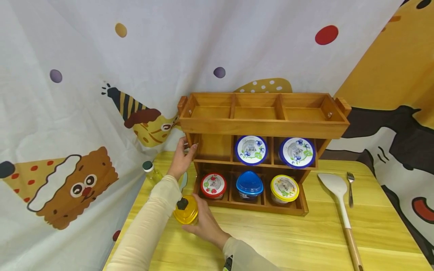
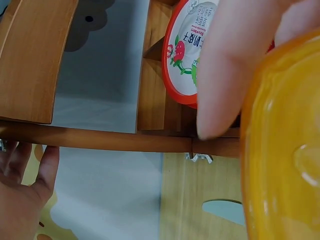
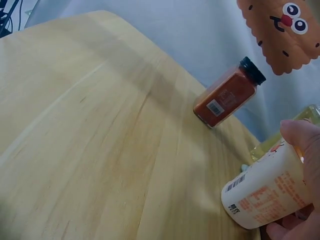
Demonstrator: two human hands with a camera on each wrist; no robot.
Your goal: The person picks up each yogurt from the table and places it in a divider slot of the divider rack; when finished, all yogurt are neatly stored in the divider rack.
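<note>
My left hand point(image 1: 183, 159) grips the left side panel of a wooden shelf point(image 1: 264, 128), thumb near its front edge. In the left wrist view that hand point(image 2: 22, 192) meets the panel from below. My right hand point(image 1: 208, 224) holds a white cup point(image 3: 270, 187) with an orange-yellow lid point(image 1: 187, 215), low in front of the shelf's left end. A dark cap point(image 1: 182, 203) overlaps the lid in the head view. Two blue-rimmed cups point(image 1: 251, 150) occupy the middle tier, whose left compartment holds nothing. Below stand a red-lidded cup point(image 1: 213, 185), a blue-lidded cup point(image 1: 249, 184) and a yellow-lidded cup point(image 1: 285, 188).
Left of the shelf is a yellowish bottle point(image 1: 152, 172) with a dark green cap. A black-capped bottle of red contents point(image 3: 227, 95) stands near the table edge. A pale green blade point(image 2: 225, 210) lies beside the shelf. To the right lie a white spatula point(image 1: 339, 192) and a fork point(image 1: 350, 190).
</note>
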